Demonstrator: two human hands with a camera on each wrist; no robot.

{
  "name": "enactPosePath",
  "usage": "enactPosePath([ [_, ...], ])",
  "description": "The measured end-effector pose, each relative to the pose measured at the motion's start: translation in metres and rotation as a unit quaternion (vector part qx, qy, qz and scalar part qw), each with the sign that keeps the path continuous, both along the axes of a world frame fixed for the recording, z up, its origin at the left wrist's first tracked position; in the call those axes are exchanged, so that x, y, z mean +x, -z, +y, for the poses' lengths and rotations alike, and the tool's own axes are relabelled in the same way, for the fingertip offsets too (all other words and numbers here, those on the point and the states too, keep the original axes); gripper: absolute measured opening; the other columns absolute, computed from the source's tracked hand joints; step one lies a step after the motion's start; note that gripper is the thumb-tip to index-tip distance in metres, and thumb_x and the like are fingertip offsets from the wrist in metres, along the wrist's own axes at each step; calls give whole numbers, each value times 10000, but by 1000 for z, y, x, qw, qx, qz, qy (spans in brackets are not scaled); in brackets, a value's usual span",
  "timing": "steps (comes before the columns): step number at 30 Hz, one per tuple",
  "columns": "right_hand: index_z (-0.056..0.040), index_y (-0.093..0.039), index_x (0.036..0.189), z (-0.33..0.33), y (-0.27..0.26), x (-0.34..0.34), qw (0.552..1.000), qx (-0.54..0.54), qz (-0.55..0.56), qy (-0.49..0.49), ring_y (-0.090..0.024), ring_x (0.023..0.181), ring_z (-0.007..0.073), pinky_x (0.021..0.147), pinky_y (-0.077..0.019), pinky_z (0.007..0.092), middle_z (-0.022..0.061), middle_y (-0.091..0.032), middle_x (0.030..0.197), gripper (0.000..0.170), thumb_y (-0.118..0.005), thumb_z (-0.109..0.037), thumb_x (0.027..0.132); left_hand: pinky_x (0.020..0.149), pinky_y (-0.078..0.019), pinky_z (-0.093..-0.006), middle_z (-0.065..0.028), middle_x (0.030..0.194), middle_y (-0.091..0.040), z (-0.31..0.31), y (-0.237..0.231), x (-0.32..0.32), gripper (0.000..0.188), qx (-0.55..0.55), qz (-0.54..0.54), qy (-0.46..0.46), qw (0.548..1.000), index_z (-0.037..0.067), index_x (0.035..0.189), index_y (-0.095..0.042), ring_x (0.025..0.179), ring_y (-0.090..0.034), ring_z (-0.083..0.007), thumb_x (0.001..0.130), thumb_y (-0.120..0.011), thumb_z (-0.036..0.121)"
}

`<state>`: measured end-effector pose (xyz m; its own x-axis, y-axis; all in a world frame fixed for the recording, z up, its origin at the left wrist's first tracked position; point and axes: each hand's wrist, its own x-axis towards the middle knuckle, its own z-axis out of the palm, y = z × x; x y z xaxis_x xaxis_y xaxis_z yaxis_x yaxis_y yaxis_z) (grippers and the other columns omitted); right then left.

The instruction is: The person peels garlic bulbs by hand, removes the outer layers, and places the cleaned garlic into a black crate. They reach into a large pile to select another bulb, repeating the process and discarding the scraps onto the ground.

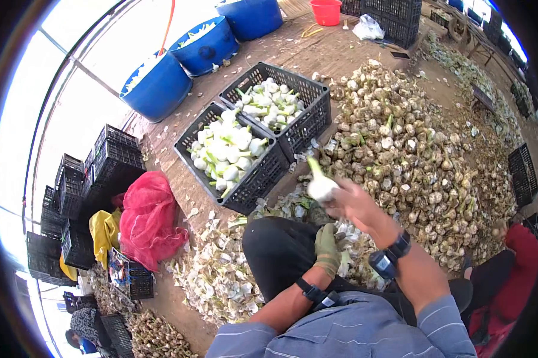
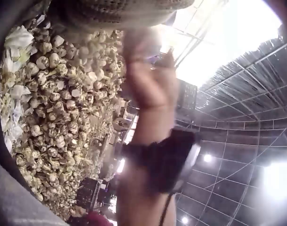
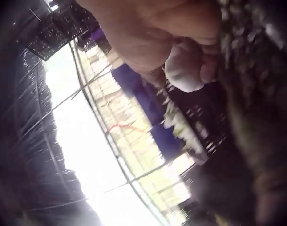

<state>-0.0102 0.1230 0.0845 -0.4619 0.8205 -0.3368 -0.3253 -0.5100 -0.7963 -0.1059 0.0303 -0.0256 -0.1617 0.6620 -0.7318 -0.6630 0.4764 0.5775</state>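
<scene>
My right hand [image 1: 353, 206] holds a trimmed white garlic bulb [image 1: 322, 187] with a short green stem, in front of the near crate [image 1: 251, 194] of peeled garlic. In the right wrist view the white bulb [image 3: 185, 70] shows between the fingers. Low over my lap is my left hand [image 1: 327, 246] in a green-grey glove, its fingers loosely bent, with no object visible in it. The left wrist view has the knit glove [image 2: 120, 12] along its top, its fingertips out of frame. Unpeeled garlic [image 1: 394, 161] lies in a large heap to the right.
A second crate [image 1: 322, 113] of trimmed garlic adjoins the first. Blue tubs [image 1: 161, 89] stand behind at the left. Loose skins [image 1: 221, 274] cover the ground by my knee [image 1: 275, 253]. A pink net sack [image 1: 150, 218] and stacked black crates [image 1: 117, 158] are left; another person [image 1: 519, 268] sits right.
</scene>
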Motion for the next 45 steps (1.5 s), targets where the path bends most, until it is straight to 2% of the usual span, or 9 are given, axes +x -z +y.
enactPosePath([
  [4, -7, -299, 1453, 26, -38, -40, 993, 43, -109, 1, -584, 1111, 216, 811, -528, 336, 145, -451, 1403, 696, -659, -281, 924, 621, -521, -334, -62, 855, -596, 7, 1, -1, 199, 1, -23, 18, 1000, 76, 981, -576, 701, -598, -178, 929, -522, 261],
  [7, 21, -551, 1236, 8, 19, -8, 968, 110, -227, -9, -609, 765, 144, 643, -511, 332, 118, -654, 1003, 448, -644, -285, 923, 641, -495, -304, -20, 849, -592, 11, 15, -3, 146, 111, 54, 139, 983, 92, 901, -606, 705, -583, -145, 922, -559, 228],
  [11, -23, -619, 894, -31, 112, 117, 905, 81, -413, 60, -532, 572, 182, 582, -451, 406, 71, -606, 723, 247, -582, -263, 938, 665, -497, -316, -47, 926, -604, 4, 19, 10, 198, 114, 87, 142, 979, 49, 1007, -613, 793, -580, -162, 920, -546, 214],
  [16, -1, -511, 534, -96, 189, 347, 764, -13, -631, 137, -475, 460, 220, 514, -428, 439, 95, -497, 497, 391, -528, -202, 869, 585, -468, -299, -60, 941, -592, 4, -17, 39, 196, 40, 27, 165, 985, 52, 1022, -577, 724, -569, -157, 933, -561, 226],
  [22, 20, -673, 981, -191, 274, 444, 632, -104, -767, -41, -637, 809, 375, 661, -496, 482, 215, -674, 864, 284, -604, -243, 898, 621, -501, -287, -48, 992, -612, 3, -21, 91, 225, 55, 65, 266, 960, 56, 1064, -577, 760, -592, -138, 986, -506, 255],
  [30, -5, -538, 1275, -178, 315, 377, 732, -21, -680, 34, -559, 1101, 413, 932, -460, 511, 232, -599, 1185, 452, -622, -239, 898, 677, -506, -273, -52, 1051, -613, 0, 2, 126, 250, 21, 76, 363, 929, 52, 1172, -560, 805, -585, -123, 992, -520, 221],
  [35, 14, -634, 1069, -152, 314, 373, 800, -117, -587, 44, -605, 756, 348, 665, -441, 498, 198, -638, 912, 342, -617, -291, 918, 675, -506, -273, -55, 1059, -619, -1, 13, 133, 287, 21, 90, 398, 913, 41, 1200, -557, 790, -593, -128, 981, -540, 227],
  [40, 12, -624, 1049, -104, 180, 320, 956, -66, -282, 51, -599, 657, 144, 610, -503, 332, 69, -667, 850, 331, -677, -275, 893, 733, -462, -230, -41, 1075, -561, -2, -7, 155, 480, 103, 82, 448, 884, -27, 1356, -447, 882, -540, -97, 943, -598, 164],
  [45, 33, -602, 1127, -123, 93, 260, 979, -33, -184, 82, -618, 746, 149, 667, -520, 305, 91, -674, 922, 398, -674, -288, 904, 757, -504, -262, -78, 1162, -557, -11, -33, 139, 563, 140, 75, 507, 847, -21, 1395, -409, 942, -576, -135, 916, -638, 166],
])
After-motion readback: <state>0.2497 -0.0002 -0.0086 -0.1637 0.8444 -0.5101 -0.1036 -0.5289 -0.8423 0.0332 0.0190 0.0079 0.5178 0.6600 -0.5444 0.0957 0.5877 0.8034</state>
